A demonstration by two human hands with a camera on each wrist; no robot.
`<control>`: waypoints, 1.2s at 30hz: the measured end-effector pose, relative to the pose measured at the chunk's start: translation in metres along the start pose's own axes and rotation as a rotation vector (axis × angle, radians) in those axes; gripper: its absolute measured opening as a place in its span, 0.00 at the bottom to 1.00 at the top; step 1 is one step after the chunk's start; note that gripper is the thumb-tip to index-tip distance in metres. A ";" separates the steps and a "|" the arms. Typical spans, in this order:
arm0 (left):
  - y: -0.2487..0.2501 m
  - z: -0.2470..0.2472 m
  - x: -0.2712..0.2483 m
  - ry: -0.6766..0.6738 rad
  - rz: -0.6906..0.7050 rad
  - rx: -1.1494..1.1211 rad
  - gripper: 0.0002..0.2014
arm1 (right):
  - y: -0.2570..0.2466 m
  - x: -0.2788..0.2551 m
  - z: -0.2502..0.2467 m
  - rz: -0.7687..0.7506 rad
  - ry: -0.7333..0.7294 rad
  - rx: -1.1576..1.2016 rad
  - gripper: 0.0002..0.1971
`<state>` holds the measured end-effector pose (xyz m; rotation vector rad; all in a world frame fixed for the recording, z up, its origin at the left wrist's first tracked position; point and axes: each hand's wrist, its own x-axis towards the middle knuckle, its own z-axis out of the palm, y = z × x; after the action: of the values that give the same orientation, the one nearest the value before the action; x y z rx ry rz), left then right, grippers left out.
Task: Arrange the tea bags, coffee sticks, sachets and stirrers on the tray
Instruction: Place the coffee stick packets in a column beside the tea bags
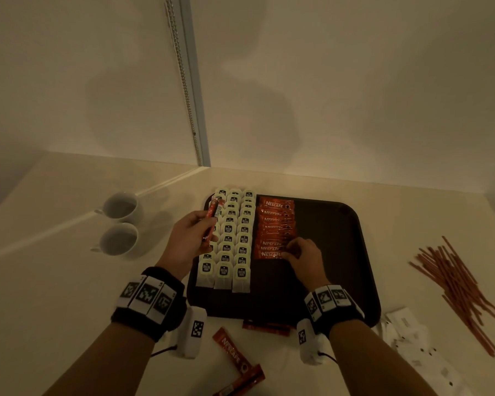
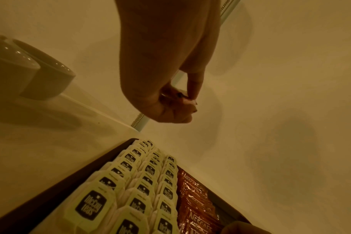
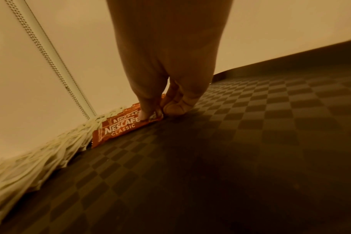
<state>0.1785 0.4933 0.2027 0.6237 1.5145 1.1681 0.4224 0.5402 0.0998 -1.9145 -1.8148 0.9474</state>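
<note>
My right hand point(image 1: 303, 257) is down on the dark tray point(image 1: 326, 230), at the near end of the column of Nescafé coffee sticks point(image 1: 275, 227). In the right wrist view the thumb and fingertips point(image 3: 148, 112) are drawn together and pinch the right end of the nearest Nescafé Classic stick point(image 3: 120, 129), which lies flat on the tray's checkered floor with its left end against the tea bags. The thumb sits on top of the stick; the curled fingers are just behind its end, touching the tray.

My left hand point(image 1: 190, 237) hovers above the left edge of the tray, over the tea bags point(image 1: 235, 238). Its fingers are curled round a small bundle of coffee sticks point(image 1: 213, 221), which stands nearly upright out of the top of the fist. From the left wrist view I see only the closed fist from below; how many sticks it holds I cannot tell.

The tea bags fill three overlapping columns along the tray's left side, and the coffee-stick column lies just to their right, touching them.

Off the tray: loose coffee sticks point(image 1: 235, 355) near its front edge, a heap of red stirrers point(image 1: 457, 292) to the right, white sachets point(image 1: 412, 335) at the front right corner, and two white cups point(image 1: 120, 224) to the left.
</note>
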 end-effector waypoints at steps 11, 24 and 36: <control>0.002 0.005 0.000 -0.143 0.044 0.081 0.11 | -0.005 0.000 -0.003 -0.009 0.079 0.021 0.09; 0.022 0.019 -0.005 -0.169 0.405 0.196 0.21 | -0.109 -0.016 -0.046 -0.134 -0.251 0.881 0.07; 0.034 0.027 -0.009 -0.086 0.430 0.178 0.09 | -0.117 -0.034 -0.052 -0.221 -0.476 0.646 0.08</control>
<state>0.2004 0.5076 0.2388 1.1486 1.4610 1.3123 0.3713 0.5321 0.2217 -1.1336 -1.6049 1.7465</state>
